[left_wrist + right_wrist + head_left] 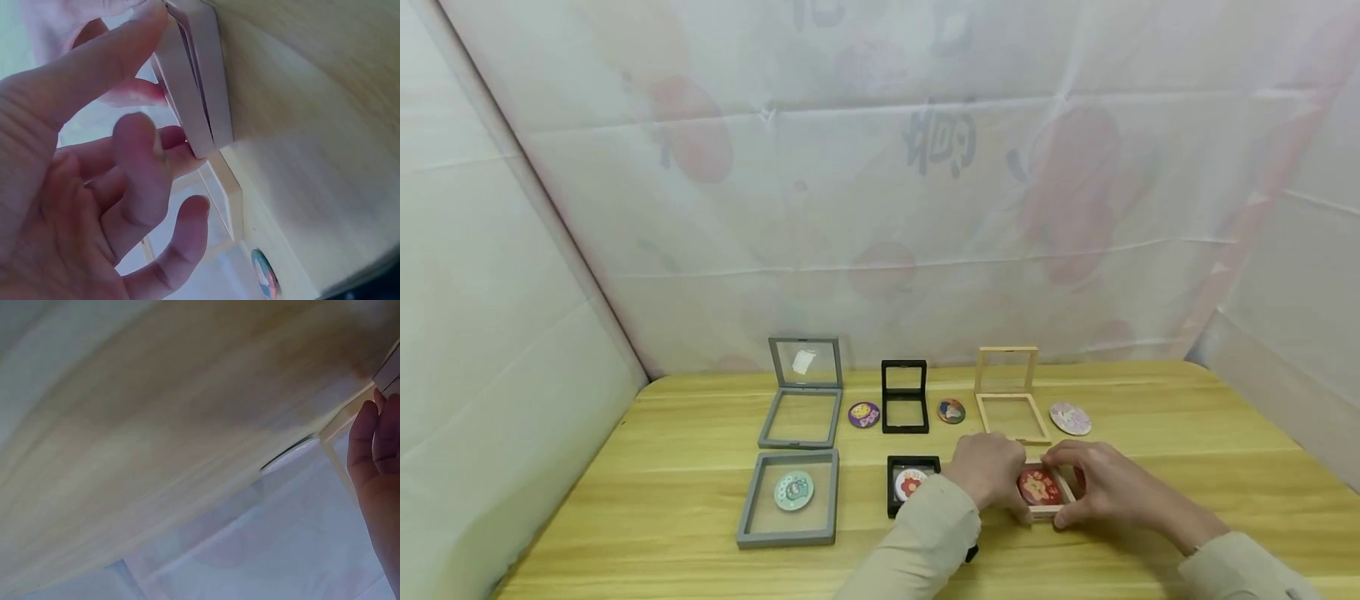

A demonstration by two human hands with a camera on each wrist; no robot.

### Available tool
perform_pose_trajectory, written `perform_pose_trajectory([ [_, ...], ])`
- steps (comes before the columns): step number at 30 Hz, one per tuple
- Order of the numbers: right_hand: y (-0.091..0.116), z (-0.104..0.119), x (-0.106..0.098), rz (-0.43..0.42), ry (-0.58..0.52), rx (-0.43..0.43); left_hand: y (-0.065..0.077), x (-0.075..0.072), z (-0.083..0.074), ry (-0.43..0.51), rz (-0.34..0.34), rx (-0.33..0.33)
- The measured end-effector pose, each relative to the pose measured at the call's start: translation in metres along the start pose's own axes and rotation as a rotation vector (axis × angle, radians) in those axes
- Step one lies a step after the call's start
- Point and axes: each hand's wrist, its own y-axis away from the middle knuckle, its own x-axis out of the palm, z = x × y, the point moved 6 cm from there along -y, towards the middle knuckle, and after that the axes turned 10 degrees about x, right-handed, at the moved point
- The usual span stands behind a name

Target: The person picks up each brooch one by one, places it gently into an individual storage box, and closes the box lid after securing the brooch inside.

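Observation:
A small cream display frame (1047, 512) lies at the right front of the table, with a red flower badge (1040, 485) inside it. My left hand (991, 473) grips its left side, partly covering it. On the opposite side my right hand (1101, 486) holds it between thumb and fingers. In the left wrist view the two halves of the frame (209, 81) lie nearly together, a thin gap showing along the side. Thumb and fingers of the left hand (87, 162) span its edges. Only a corner of the frame shows beyond the right hand (382, 456) in the right wrist view.
Behind stand three unfolded frames: grey (801, 417), black (905, 398) and cream (1013, 396). Purple (864, 414), multicoloured (951, 411) and pale (1070, 418) badges lie beside them. At the front are a grey frame (787, 539) with a green badge and a black frame (892, 483) with a flower badge.

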Motion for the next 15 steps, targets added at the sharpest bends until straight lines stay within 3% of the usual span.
perform_pose_trajectory([
  [5, -0.0013, 0.0002, 0.0033, 0.036, -0.072, 0.018, 0.0019, 0.001, 0.0011, 0.012, -0.014, -0.001],
  [15, -0.0033, 0.0007, 0.0055, 0.084, -0.065, 0.122, 0.0043, -0.0005, -0.0049, -0.051, -0.063, 0.015],
])
